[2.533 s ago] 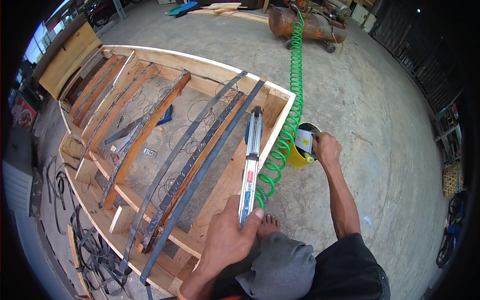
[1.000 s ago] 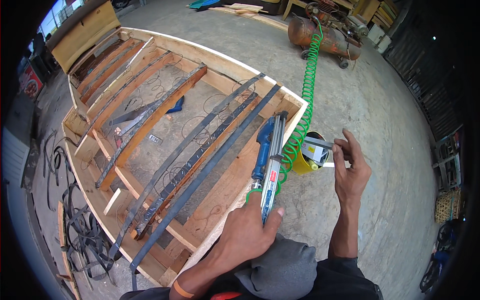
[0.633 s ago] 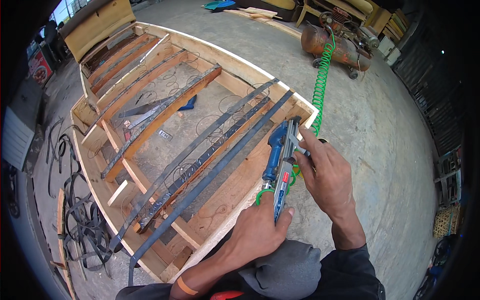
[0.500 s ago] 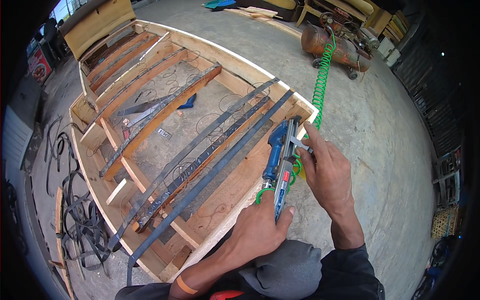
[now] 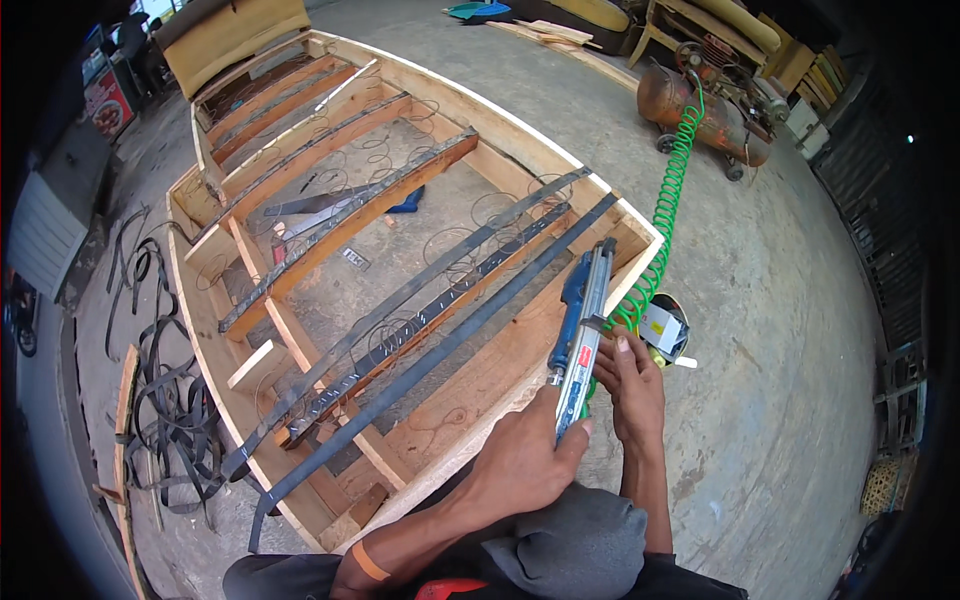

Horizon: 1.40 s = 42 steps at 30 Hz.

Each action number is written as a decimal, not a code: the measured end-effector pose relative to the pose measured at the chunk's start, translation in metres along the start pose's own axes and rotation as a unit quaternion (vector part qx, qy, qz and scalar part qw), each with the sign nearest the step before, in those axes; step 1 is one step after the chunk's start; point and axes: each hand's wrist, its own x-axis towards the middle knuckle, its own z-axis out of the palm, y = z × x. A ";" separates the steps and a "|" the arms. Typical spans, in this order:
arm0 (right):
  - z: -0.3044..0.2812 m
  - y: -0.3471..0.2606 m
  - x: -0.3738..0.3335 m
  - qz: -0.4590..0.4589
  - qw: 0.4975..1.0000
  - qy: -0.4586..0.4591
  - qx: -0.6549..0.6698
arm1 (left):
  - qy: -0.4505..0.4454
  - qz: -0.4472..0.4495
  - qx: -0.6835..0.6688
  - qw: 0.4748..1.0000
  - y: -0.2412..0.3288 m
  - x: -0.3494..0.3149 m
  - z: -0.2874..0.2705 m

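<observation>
A pneumatic staple gun (image 5: 582, 330), with a blue body and a long silver magazine, lies tilted over the near right corner of a wooden frame (image 5: 440, 445). My left hand (image 5: 525, 450) is closed around the rear end of the gun. Beside the magazine, my right hand (image 5: 636, 390) has its fingers bent, the fingertips at a metal tab (image 5: 597, 323) that sticks out from its side. The fingertips' exact contact is partly hidden. A green coiled air hose (image 5: 672, 190) runs behind the gun.
Dark elastic straps (image 5: 440, 345) and loose wire springs cross the frame. A rusty air compressor (image 5: 690, 105) stands at the far right. An open container (image 5: 665, 325) with a small box sits beyond my right hand. Tangled black straps (image 5: 175, 400) and a handsaw (image 5: 320, 215) lie on the floor.
My right hand has moved back along the magazine toward me, with the metal tab now lower on the gun. The container beyond it has come into sight. My left hand keeps its grip.
</observation>
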 end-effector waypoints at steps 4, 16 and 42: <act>0.011 -0.007 0.013 0.100 0.965 -0.122 0.210 | -0.061 0.014 -0.060 0.996 0.011 -0.023 -0.012; 0.057 -0.045 -0.007 -0.062 0.944 -0.089 0.313 | 0.468 0.323 -0.180 0.802 0.020 -0.020 -0.041; -0.018 0.030 -0.014 -0.190 0.931 -0.100 -0.295 | 0.239 -0.309 0.498 0.774 -0.402 -0.139 -0.371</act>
